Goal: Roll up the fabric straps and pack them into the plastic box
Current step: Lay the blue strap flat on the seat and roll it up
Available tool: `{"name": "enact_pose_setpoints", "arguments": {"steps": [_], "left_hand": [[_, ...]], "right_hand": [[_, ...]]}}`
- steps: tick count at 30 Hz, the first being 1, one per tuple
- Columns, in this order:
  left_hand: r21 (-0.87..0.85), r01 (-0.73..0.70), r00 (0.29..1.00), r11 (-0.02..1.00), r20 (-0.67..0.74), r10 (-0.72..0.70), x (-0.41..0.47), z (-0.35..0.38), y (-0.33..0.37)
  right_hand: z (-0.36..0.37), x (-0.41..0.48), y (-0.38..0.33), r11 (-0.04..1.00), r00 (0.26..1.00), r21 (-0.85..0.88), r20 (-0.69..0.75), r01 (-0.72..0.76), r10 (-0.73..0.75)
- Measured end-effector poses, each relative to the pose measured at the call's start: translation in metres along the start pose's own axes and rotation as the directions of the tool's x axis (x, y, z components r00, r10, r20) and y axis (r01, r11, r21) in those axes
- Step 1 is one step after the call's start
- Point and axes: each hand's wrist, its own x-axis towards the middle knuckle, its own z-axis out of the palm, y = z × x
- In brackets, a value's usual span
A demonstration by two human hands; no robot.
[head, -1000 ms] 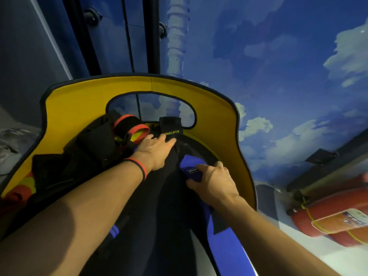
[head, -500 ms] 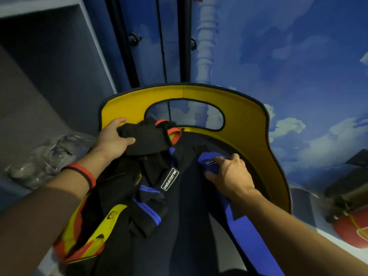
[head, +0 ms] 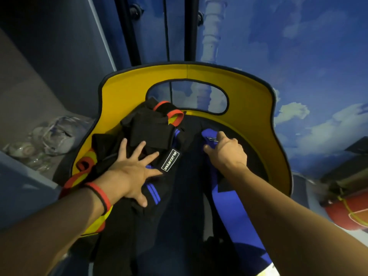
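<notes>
Head view: two grips work inside one yellow box (head: 127,90). The left grip (head: 131,172) lies wide, fingers spread flat, and presses on a heap of black straps (head: 147,128); how many are in the heap cannot be told. One label (head: 169,160) with a white border lies just right of its fingertips. One wristband (head: 101,196), red, sits behind it on the wrist. Two red-and-yellow straps show: one (head: 175,115) just beyond this grip at the top of the heap, one (head: 85,166) just left of it against the box wall. The right grip (head: 225,150) is narrow, its fingers curled on the end of one blue strap (head: 229,216), which runs back under that arm. Well left of the left grip lies one clear bag (head: 49,136). Well right of the right grip lies one red cylinder (head: 338,216).
</notes>
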Motion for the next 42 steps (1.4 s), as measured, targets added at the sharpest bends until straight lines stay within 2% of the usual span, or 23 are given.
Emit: {"name": "enact_pose_setpoints", "arguments": {"steps": [9,12,14,15,16,18,19,20,22,24,25,27,33,34,38,40,42], "left_hand": [[-0.073,0.15,0.953,0.986,-0.254,-0.163,0.033,0.006,-0.03],[-0.081,0.173,0.961,0.981,-0.205,-0.187,0.027,-0.006,-0.02],[-0.09,0.15,0.982,0.985,-0.098,-0.159,0.016,-0.023,-0.015],[-0.109,0.125,0.986,0.986,-0.095,-0.136,0.008,-0.034,-0.014],[-0.141,0.08,0.983,0.987,-0.153,-0.101,0.002,-0.045,-0.012],[-0.283,-0.079,0.929,0.956,-0.369,-0.033,-0.007,-0.065,-0.002],[-0.434,-0.174,0.894,0.884,-0.447,-0.043,-0.008,-0.072,0.008],[-0.621,-0.241,0.89,0.746,-0.447,-0.085,-0.003,-0.077,0.02],[-0.921,-0.209,0.958,0.329,-0.261,-0.122,0.023,-0.08,0.051],[-0.992,-0.112,0.989,-0.058,-0.106,-0.106,0.05,-0.079,0.079],[-0.978,-0.093,0.991,-0.189,-0.073,-0.109,0.06,-0.079,0.089],[-0.925,-0.09,0.989,-0.37,-0.038,-0.146,0.075,-0.082,0.1],[-0.721,-0.087,0.974,-0.687,0.083,-0.21,0.087,-0.08,0.101],[-0.689,-0.111,0.97,-0.716,0.081,-0.228,0.087,-0.08,0.1],[-0.66,-0.242,0.943,-0.711,0.014,-0.333,0.085,-0.087,0.099],[-0.642,-0.272,0.947,-0.717,-0.048,-0.316,0.078,-0.092,0.098],[-0.675,-0.303,0.947,-0.673,-0.13,-0.295,0.074,-0.094,0.095]], "right_hand": [[0.023,0.008,-0.003,0.991,1.0,-0.134,-0.006,0.002,-0.002],[0.023,0.007,-0.002,0.992,1.0,-0.123,0.014,0.005,-0.004],[0.019,0.007,0.002,0.998,0.999,-0.07,0.04,0.002,0.001],[0.015,0.009,0.005,0.999,0.999,-0.035,0.051,0.006,-0.004],[0.01,0.01,0.009,1.0,0.998,0.007,0.065,0.02,-0.021],[0.0,0.014,0.019,0.994,0.992,0.095,0.106,0.057,-0.067],[-0.005,0.015,0.025,0.989,0.988,0.127,0.125,0.07,-0.086],[-0.008,0.015,0.031,0.986,0.985,0.148,0.139,0.078,-0.099],[-0.012,0.015,0.04,0.982,0.979,0.165,0.164,0.097,-0.124],[-0.013,0.013,0.044,0.977,0.969,0.182,0.195,0.114,-0.149],[-0.013,0.013,0.046,0.973,0.966,0.197,0.205,0.119,-0.159],[-0.015,0.013,0.048,0.963,0.962,0.24,0.211,0.122,-0.174],[-0.017,0.018,0.056,0.908,0.968,0.417,0.206,0.044,-0.142],[-0.018,0.018,0.056,0.886,0.966,0.463,0.222,0.013,-0.13],[-0.022,0.014,0.048,0.824,0.96,0.566,0.241,-0.018,-0.145],[-0.024,0.01,0.042,0.756,0.953,0.652,0.26,-0.053,-0.157],[-0.025,0.007,0.037,0.707,0.963,0.703,0.235,-0.073,-0.135]]}}
